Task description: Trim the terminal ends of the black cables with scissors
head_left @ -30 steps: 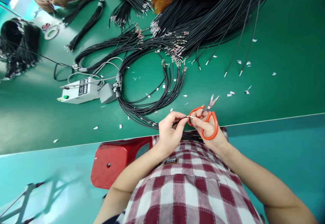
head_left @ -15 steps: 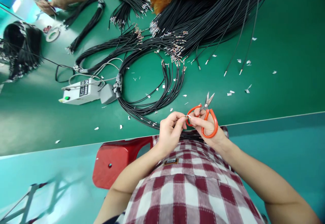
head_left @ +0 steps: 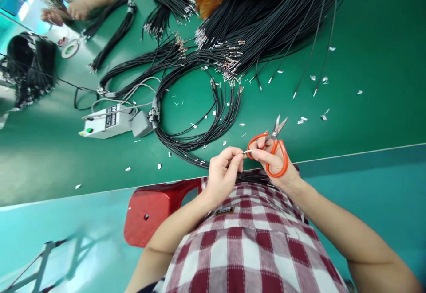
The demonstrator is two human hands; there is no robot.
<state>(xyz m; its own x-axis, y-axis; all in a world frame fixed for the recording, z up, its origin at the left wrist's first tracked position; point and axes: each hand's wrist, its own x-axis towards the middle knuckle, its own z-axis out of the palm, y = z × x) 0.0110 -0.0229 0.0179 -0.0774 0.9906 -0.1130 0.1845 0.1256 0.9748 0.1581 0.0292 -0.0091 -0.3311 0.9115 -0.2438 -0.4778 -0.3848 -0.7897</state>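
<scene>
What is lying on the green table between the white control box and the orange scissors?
In the head view, a coiled bundle of black wires and small metal scraps lie between the white control box and the orange scissors in the right hand.

Orange-handled scissors [head_left: 273,147] — short steel blades slightly parted, tips pointing away over the green table's [head_left: 366,107] near edge; beside them, a thin black wire's [head_left: 246,152] metal-tipped end — level, held above that edge.

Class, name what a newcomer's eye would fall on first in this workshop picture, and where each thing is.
Orange-handled scissors in the right hand near the table edge, beside the left hand pinching a wire end. Behind them, black wire bundles sprawl across the green table.
</scene>
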